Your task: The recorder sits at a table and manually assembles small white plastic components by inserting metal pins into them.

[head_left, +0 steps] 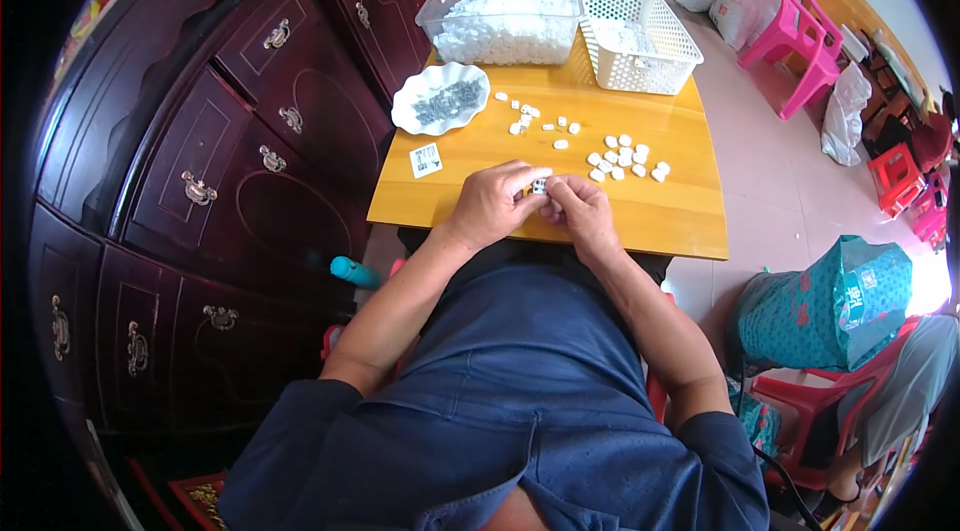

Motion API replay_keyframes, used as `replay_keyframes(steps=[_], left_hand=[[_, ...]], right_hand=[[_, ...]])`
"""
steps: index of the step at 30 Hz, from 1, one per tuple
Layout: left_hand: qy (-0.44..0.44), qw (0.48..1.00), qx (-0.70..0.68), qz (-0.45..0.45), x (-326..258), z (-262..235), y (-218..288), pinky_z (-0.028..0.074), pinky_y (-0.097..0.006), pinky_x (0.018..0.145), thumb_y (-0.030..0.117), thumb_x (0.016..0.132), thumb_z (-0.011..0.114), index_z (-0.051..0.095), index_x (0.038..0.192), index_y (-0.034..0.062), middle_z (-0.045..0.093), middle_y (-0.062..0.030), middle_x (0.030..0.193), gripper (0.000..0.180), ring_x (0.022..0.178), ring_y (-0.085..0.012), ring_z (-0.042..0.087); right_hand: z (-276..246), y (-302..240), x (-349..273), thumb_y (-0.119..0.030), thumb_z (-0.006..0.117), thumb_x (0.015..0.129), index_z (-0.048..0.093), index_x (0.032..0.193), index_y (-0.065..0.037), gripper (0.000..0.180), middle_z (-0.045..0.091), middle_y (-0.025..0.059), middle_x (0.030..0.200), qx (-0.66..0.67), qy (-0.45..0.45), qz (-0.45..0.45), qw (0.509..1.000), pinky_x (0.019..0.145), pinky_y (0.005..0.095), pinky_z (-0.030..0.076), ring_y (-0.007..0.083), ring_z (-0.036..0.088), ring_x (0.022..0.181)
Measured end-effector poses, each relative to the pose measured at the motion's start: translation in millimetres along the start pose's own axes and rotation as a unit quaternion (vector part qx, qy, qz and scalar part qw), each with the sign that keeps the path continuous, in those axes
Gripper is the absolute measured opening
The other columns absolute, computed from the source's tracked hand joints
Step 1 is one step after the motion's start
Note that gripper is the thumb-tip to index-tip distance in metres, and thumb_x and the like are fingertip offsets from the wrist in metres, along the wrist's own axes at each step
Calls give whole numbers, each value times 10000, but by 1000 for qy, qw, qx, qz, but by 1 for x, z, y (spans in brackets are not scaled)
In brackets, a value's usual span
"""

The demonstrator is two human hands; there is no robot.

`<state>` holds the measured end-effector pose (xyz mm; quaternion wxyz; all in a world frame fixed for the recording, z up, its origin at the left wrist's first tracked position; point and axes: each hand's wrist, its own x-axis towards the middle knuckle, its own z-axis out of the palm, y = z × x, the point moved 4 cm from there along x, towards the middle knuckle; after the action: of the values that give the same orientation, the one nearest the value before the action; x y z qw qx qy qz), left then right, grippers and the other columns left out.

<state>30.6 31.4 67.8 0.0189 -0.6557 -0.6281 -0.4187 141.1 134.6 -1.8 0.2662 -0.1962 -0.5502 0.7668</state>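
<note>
Close to the table's near edge, my left hand [490, 203] and my right hand [588, 217] meet, fingers closed around a small white plastic piece with dark slots [539, 186]. Its lower part is hidden by my fingers. Just beyond my right hand lies a cluster of white rounded pieces [618, 159]. Several more small white pieces [526, 115] are scattered farther off, ahead of my hands. A white scalloped dish [477, 113] of small grey metal-looking parts stands to the left, with a square printed card [425, 160] lying nearer me.
At the table's [690, 221] far end stand a clear bin [498, 60] heaped with white pieces and a white perforated basket [640, 79]. Dark wooden drawers [240, 161] flank the left. Right are pink chairs [800, 31], a teal bag [830, 301] and a seated person's leg [905, 386].
</note>
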Motion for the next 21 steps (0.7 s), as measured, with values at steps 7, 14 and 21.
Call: replay_keyframes(steps=[7,14,21], left_hand=[[26,996,-53,-62,0,0,-1,509,-301,577,23,810,769,657,1160,13,674,-91,870,367,630,-160,628],[41,983,-119,-137,-7,13,-12,467,-239,544,48,862,753,658,893,-16,654,-26,729,118,590,-48,565],[37,966,-191,-169,-9,21,-24,394,-210,514,76,902,719,662,803,-4,611,43,677,139,592,-6,478]], right_hand=[[1,-6,-3,-224,637,989,698,963,-47,188,659,-2,788,26,12,23,999,651,218,452,70,584,696],[0,-6,-6,-248,663,977,708,1018,-57,201,672,-17,821,48,55,29,997,663,213,474,64,609,721],[3,-8,-6,-243,668,975,711,1015,-55,197,667,-17,819,52,48,24,997,661,212,470,65,601,715]])
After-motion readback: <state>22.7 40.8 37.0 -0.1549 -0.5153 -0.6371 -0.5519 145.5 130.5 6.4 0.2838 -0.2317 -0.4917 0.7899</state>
